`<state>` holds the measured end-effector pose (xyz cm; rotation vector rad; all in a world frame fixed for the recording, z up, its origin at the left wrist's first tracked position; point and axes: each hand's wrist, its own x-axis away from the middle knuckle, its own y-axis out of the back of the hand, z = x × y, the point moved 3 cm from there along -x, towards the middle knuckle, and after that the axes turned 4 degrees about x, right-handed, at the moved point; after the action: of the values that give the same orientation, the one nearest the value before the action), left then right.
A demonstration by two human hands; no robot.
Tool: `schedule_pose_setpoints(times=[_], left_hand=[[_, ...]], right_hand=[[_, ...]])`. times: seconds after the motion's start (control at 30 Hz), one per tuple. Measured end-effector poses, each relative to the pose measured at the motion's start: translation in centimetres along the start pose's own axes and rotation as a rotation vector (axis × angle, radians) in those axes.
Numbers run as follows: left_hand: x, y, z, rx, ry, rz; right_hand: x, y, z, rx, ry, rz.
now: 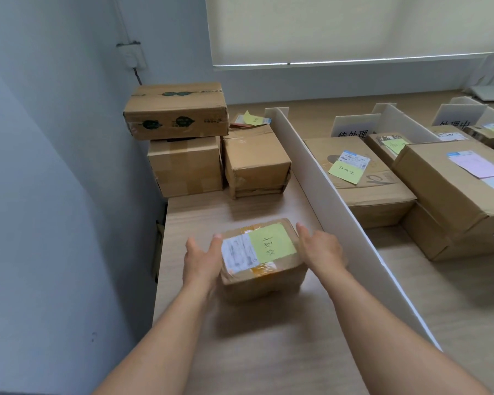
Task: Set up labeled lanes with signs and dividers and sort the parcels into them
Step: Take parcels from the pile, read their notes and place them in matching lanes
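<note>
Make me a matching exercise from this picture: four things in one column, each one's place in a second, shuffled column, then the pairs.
Things
1. small brown cardboard parcel with a green note
2. brown cardboard box printed with dark green leaves
3. long white board divider
4. white sign with black characters

Places
A. standing upright behind the parcels right of the divider
B. between both hands
C. stacked on another box by the wall
D. standing on edge between two lanes

Pairs: 1-B, 2-C, 3-D, 4-A

On the table (268,352) stand about ten cardboard parcels (264,260), two white dividers (325,195), two lane signs (354,128), and two hands (201,259).
</note>
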<state>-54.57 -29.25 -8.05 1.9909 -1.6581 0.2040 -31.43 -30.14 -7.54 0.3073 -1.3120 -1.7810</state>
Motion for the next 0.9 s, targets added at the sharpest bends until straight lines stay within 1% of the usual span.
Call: schedule_pose_setpoints(times=[0.07, 0.13, 0.2, 0.27, 0.3, 0.33, 0.4, 0.47, 0.53, 0.63, 0.8, 0.9], left_hand=[[-0.3, 0.4, -0.6, 0.044, -0.059, -0.047], [-0.5, 0.5, -0.6, -0.015, -0.052, -0.079], [-0.1, 0.4, -0.5, -0.162, 0.02, -0.104], [0.2, 0.2, 0.1, -0.279, 0.087, -0.097], [0.3, 0.0, 0.4, -0.288, 0.105, -0.085], [0.2, -0.2, 0.6, -0.253, 0.116, -0.064], [0.0, -0.3, 0.6, -0.102, 0.109, -0.025], [-0.5, -0.3, 0.3, 0.017, 0.058, -0.036], [-0.7, -0.2, -0.1, 0.055, -0.002, -0.052], [-0.3, -0.6, -0.3, 0.031, -0.039, 0.012], [1.5, -2.6, -0.3, -0.063, -0.018, 0.205], [1.3, -2.9, 0.2, -0.109, -0.022, 0.208]], right_hand=[[0.0, 0.5, -0.5, 0.007, -0.032, -0.037], [0.2, 0.6, -0.1, -0.075, 0.0, -0.034], [0.3, 0.2, 0.7, -0.155, 0.107, 0.028], [0.3, -0.6, 1.4, -0.131, 0.188, 0.121], [0.2, -0.9, 1.5, -0.105, 0.205, 0.152], [0.1, -1.0, 1.6, -0.086, 0.205, 0.161], [-0.1, -0.7, 1.3, -0.051, 0.168, 0.114], [0.0, 0.0, 1.0, -0.009, 0.124, 0.064], [0.1, 0.5, 0.7, -0.004, 0.113, 0.057], [0.5, 0.3, 1.0, -0.004, 0.168, 0.108], [1.8, -0.6, 1.9, -0.085, 0.254, 0.274], [2.7, -0.9, 1.7, -0.074, 0.243, 0.32]])
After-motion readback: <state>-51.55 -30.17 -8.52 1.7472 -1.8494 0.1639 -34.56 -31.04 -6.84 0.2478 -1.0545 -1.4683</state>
